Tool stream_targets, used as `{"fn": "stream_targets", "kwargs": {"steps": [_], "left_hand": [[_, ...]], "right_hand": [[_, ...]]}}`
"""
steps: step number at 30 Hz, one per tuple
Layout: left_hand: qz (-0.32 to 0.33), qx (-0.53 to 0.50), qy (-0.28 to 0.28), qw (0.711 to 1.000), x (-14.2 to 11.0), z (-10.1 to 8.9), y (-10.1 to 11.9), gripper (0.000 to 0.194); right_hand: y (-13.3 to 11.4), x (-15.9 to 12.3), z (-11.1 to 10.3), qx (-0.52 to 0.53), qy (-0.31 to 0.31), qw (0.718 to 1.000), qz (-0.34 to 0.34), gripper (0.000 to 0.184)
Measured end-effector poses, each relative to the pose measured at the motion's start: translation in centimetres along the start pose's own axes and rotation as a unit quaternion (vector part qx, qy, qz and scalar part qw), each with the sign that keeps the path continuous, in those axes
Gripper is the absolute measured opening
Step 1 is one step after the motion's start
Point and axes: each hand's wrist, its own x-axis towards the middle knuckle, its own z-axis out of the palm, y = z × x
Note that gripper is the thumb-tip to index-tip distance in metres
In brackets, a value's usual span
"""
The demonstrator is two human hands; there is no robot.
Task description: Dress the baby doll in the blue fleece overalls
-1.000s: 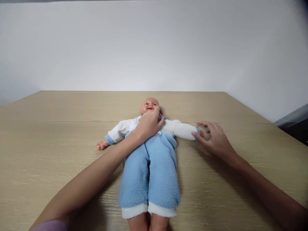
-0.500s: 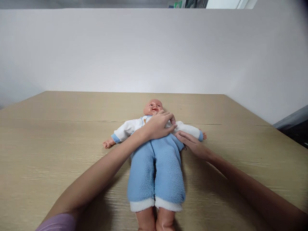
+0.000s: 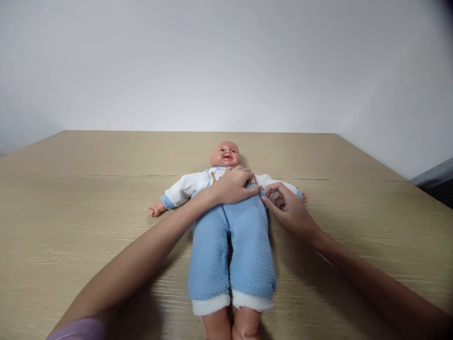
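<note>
A baby doll [image 3: 225, 155] lies on its back, head away from me, arms spread and bare legs toward me. It wears a white top [image 3: 191, 185] with blue cuffs and fleecy blue trousers [image 3: 212, 250] with white hems. Across the doll's belly lies my left hand [image 3: 235, 185], its fingers curled over the edge where the top meets the waistband. On the doll's right-hand side in view, my right hand [image 3: 287, 204] pinches the trousers' waist edge between thumb and fingertips. My left hand covers part of the chest print.
The doll rests on a wood-grain table [image 3: 106, 189] with a thin seam running across it. A pale wall or panel [image 3: 212, 66] rises behind the far edge. Something dark [image 3: 437, 189] is beyond the table's right edge.
My right hand has gone from flat fingers beside the hip to a pinch at the waist edge. My left hand has slid slightly down off the doll's chin. The view has tilted a little downward.
</note>
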Motion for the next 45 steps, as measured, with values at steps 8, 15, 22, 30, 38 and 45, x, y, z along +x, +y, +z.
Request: {"fn": "stream_targets", "kwargs": {"steps": [8,15,22,30,38,45], "left_hand": [[-0.005,0.053,0.010,0.999,0.5,-0.1,2.1,0.018],[0.005,0.091,-0.070,0.993,3.2,0.8,2.5,0.060],[0.033,0.104,-0.029,0.994,2.6,1.9,1.6,0.050],[0.048,0.016,0.097,0.994,1.9,2.0,0.6,0.036],[0.037,-0.107,0.204,0.972,1.0,1.6,0.4,0.030],[-0.029,-0.324,0.274,0.905,-0.1,0.4,-0.4,0.045]], "right_hand": [[5.7,-0.5,-5.8,-0.265,0.035,0.950,-0.160,0.066],[5.8,0.0,-7.1,-0.200,-0.008,0.975,-0.099,0.045],[1.4,-1.8,-5.4,0.029,0.091,0.995,0.017,0.071],[3.9,-2.1,-3.5,-0.039,-0.035,0.998,0.037,0.061],[2.3,-1.5,-0.2,-0.063,-0.126,0.984,-0.109,0.041],[-1.1,1.0,4.2,0.163,-0.055,0.983,0.068,0.048]]}}
